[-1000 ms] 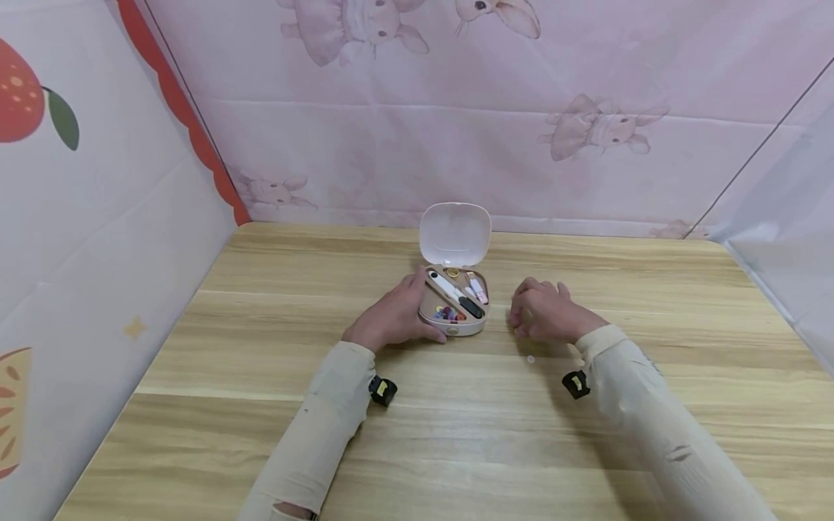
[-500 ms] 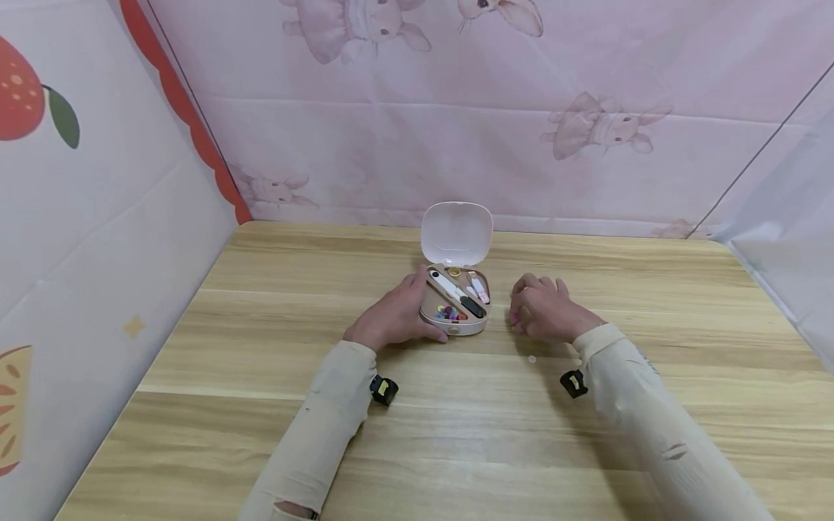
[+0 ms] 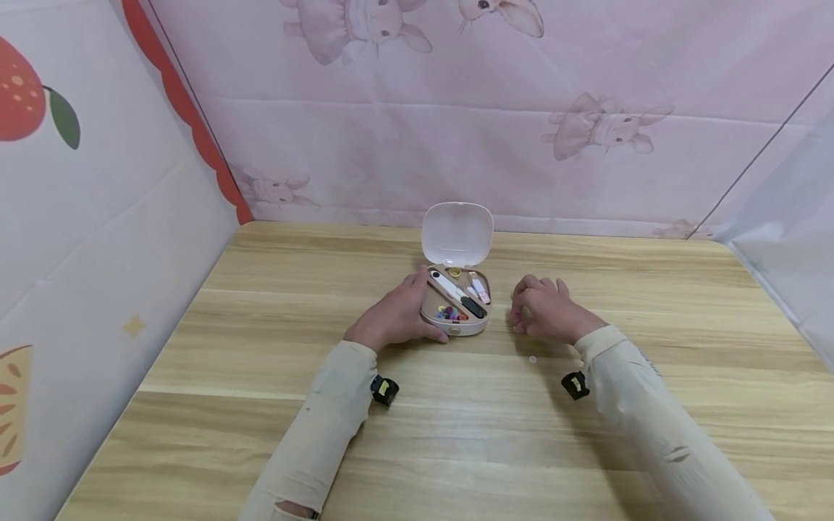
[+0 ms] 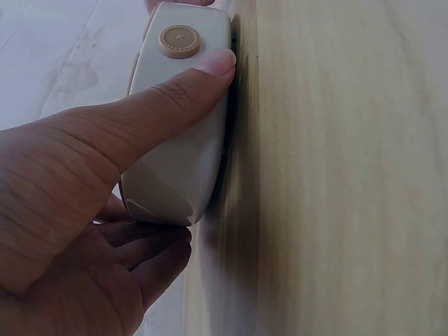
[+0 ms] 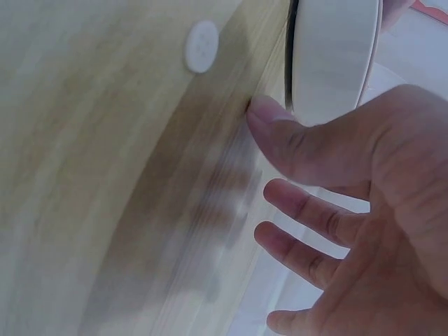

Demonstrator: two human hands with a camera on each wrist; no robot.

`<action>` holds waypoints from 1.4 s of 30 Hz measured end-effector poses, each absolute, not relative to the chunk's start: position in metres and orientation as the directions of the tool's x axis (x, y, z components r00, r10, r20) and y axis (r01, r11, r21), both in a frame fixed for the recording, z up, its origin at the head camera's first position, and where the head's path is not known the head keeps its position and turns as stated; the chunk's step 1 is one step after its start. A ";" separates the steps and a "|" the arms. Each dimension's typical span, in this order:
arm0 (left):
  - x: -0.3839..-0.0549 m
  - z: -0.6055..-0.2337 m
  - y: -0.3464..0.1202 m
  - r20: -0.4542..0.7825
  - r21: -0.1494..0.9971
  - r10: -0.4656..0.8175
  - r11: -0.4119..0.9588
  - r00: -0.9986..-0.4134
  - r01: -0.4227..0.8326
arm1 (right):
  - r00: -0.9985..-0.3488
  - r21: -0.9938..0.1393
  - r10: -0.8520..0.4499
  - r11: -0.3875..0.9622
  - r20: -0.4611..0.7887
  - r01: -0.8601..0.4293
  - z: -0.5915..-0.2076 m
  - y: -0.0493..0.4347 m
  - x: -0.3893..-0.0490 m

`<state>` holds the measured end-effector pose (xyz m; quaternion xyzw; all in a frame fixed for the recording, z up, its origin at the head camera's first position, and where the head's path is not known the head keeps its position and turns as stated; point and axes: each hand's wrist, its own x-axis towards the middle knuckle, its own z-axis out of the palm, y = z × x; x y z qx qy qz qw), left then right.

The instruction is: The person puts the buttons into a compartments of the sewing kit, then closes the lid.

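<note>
A small white sewing box (image 3: pixel 458 329) stands on the table with its lid (image 3: pixel 457 235) raised. My left hand (image 3: pixel 394 311) grips its left side; in the left wrist view the thumb (image 4: pixel 175 101) lies across the front wall below a brown button-shaped clasp (image 4: pixel 179 40). Inside lie a white-and-black tool (image 3: pixel 456 293), several colourful small pieces (image 3: pixel 449 313), a gold round piece (image 3: pixel 454 273) and a pinkish-white item (image 3: pixel 479 287). My right hand (image 3: pixel 547 310) hovers low right of the box, fingers loosely bent, thumb tip at the tabletop; its index fingertip is hidden. A white button (image 5: pixel 201 47) lies nearby.
The wooden table (image 3: pixel 456 434) runs back to a pink rabbit-print curtain (image 3: pixel 391 145). White sheeting hangs at both sides. A black wrist camera (image 3: pixel 385 391) sits at the left sleeve, another black camera (image 3: pixel 575 385) at the right.
Almost nothing differs. The view has shifted slightly; both hands, the box and the white button keep their places.
</note>
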<state>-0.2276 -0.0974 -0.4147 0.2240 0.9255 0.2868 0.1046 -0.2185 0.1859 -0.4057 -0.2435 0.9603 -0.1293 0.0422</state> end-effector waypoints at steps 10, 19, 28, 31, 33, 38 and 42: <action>-0.227 -0.415 -0.097 -0.062 0.583 0.471 0.733 -0.880 0.351 | -0.868 -0.258 -0.496 0.841 -0.018 -0.475 -0.409 0.184 -0.218; -0.228 -0.415 -0.097 -0.055 0.582 0.473 0.731 -0.879 0.357 | -0.867 -0.269 -0.497 0.833 0.019 -0.483 -0.404 0.182 -0.221; -0.227 -0.415 -0.097 -0.054 0.585 0.475 0.728 -0.878 0.358 | -0.832 -0.250 -0.531 0.794 0.159 -0.554 -0.399 0.174 -0.222; -0.227 -0.415 -0.097 -0.055 0.585 0.474 0.728 -0.879 0.356 | -0.818 -0.264 -0.538 0.775 0.204 -0.575 -0.397 0.170 -0.222; -0.227 -0.415 -0.097 -0.056 0.586 0.473 0.728 -0.879 0.355 | -0.809 -0.273 -0.542 0.762 0.229 -0.587 -0.396 0.166 -0.222; -0.227 -0.415 -0.097 -0.061 0.592 0.473 0.726 -0.879 0.350 | -0.801 -0.284 -0.539 0.750 0.262 -0.598 -0.395 0.160 -0.221; -0.227 -0.415 -0.097 -0.067 0.594 0.470 0.727 -0.880 0.344 | -0.798 -0.279 -0.542 0.750 0.263 -0.600 -0.393 0.156 -0.221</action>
